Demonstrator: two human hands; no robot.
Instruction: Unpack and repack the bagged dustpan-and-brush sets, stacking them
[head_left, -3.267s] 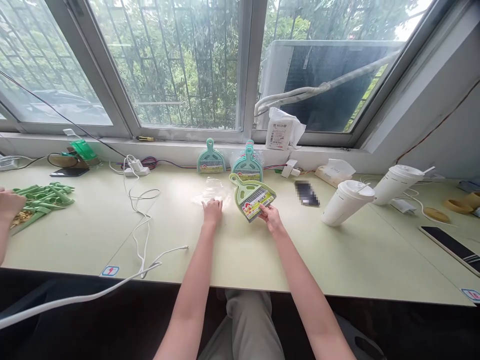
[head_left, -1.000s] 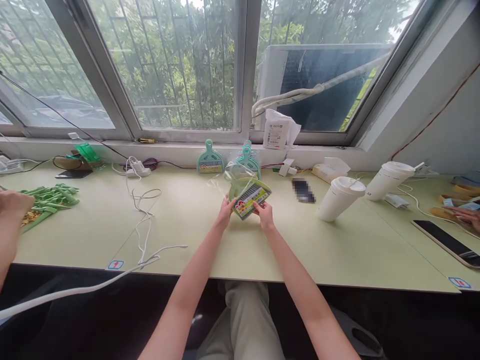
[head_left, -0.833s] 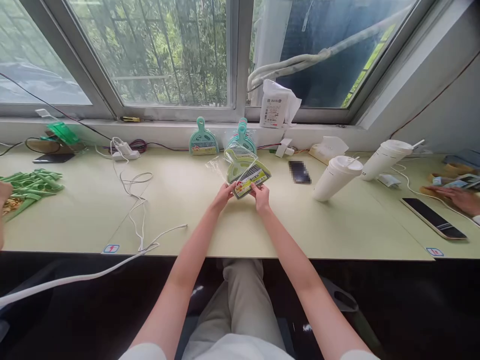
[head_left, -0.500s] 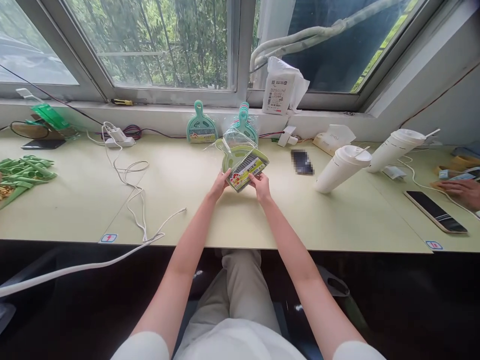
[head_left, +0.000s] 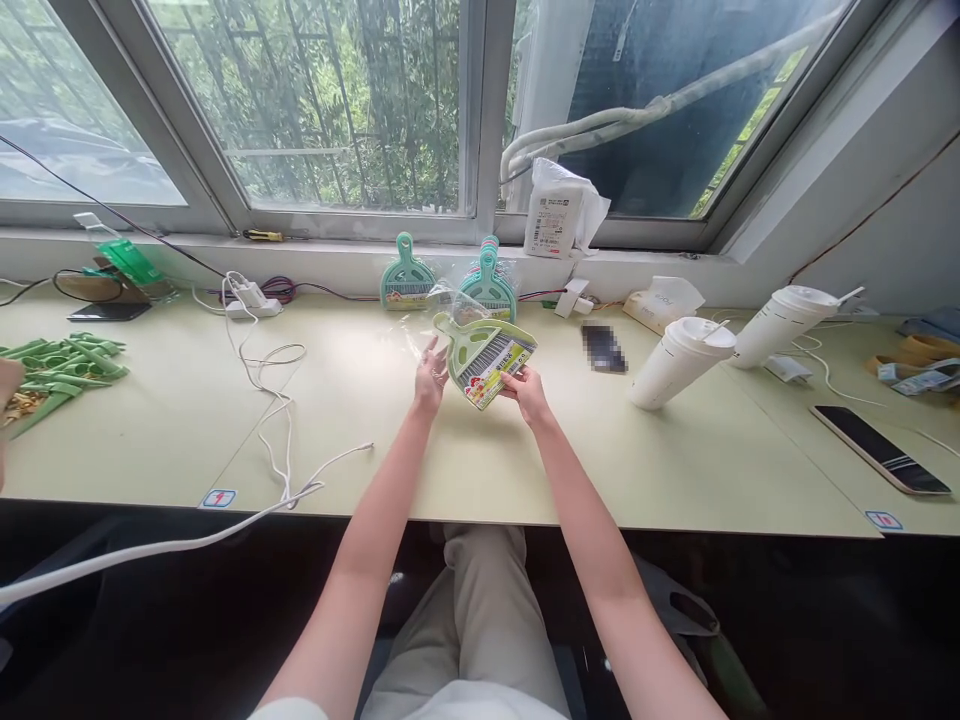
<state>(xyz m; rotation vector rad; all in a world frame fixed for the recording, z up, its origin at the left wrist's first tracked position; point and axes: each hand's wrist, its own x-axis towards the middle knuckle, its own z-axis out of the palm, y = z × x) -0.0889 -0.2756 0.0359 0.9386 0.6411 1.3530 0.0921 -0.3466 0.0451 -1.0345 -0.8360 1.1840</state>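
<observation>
A green mini dustpan and brush set (head_left: 480, 352) with a printed label is held tilted above the table, its handle pointing to the upper left. My right hand (head_left: 526, 393) pinches its lower right corner, thumb over the label. At the left rim, my left hand (head_left: 430, 378) has its fingers apart; whether they touch the dustpan or the film is hard to tell. Clear plastic film (head_left: 411, 335) spreads around the handle and above my left hand. Behind, a teal dustpan set (head_left: 406, 280) and a stack of similar sets (head_left: 489, 285) lean against the wall.
Two white lidded cups (head_left: 679, 365) with straws and phones (head_left: 877, 450) are on the right. White cables (head_left: 281, 420) run across the left side near a power strip (head_left: 251, 305). Green pieces (head_left: 67, 370) lie far left, beside another person's hand (head_left: 7, 385). A tissue pack (head_left: 664, 300) sits behind the cups.
My left hand has let go of the label's lower left edge and its fingers have spread. The film has shifted up and left. A person's hand left the right side; another shows at the left edge.
</observation>
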